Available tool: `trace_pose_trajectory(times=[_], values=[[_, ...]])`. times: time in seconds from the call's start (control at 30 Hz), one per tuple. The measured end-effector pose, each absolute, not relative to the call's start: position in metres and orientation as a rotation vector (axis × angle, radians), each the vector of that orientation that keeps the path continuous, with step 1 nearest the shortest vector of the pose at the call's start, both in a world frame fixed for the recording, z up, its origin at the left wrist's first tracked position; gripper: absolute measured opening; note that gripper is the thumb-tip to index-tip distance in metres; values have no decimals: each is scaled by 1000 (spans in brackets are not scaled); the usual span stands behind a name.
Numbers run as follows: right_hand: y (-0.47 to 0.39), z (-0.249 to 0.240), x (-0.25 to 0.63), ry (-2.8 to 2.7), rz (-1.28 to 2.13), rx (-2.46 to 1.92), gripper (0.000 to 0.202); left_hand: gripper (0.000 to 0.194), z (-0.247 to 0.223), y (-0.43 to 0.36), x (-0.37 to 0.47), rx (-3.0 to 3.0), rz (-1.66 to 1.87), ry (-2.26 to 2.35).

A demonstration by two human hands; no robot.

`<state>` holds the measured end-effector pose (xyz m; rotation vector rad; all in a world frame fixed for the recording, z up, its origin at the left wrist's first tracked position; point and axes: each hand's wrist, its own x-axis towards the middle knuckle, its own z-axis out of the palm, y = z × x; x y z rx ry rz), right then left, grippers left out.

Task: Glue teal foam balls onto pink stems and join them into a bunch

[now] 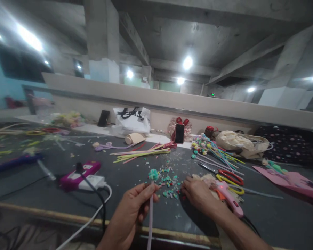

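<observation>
Left hand (135,206) is clamped on a pale pink stem (150,225), thumb and fingers pinched just below its teal flower head (153,174); other fingers curl in behind. Right hand (198,192) is well apart from it, low over the table (130,173), fingers bent down beside the scraps; can't tell if the fingertips have a piece or just rest there. Key relation: flower head sits beyond the left thumb tip, up and to the left of the right hand, with the loose teal and pastel scraps (169,194) lying between the two. Stem's long axis is near upright in view, running from the head down through the grip and toward the wearer, lower end past the table's front edge and out of frame. Left hand is the nearer, being on it; right fingers are closer to the scraps than to the head. Look of the piece: head is a small, lumpy, roundish cluster, teal to mint, texture too blurred to count bits; stem is thin, straight, pale pink going lilac. Pink hot glue gun (229,199) lies right of the right hand, red light showing, red-handled scissors (231,176) just past it.
</observation>
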<state>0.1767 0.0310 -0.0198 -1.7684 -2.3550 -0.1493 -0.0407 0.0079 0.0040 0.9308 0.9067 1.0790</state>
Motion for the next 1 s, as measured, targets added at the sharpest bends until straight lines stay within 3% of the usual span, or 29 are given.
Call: trace_pose_trajectory(times=[0.4,1.0], values=[[71,3,167,-2337,-89,-1700,19,21,2,12,-50,884,1087,891],[90,-3,158,-2366,-49,-1818,18,22,3,7,-46,915,1063,858]])
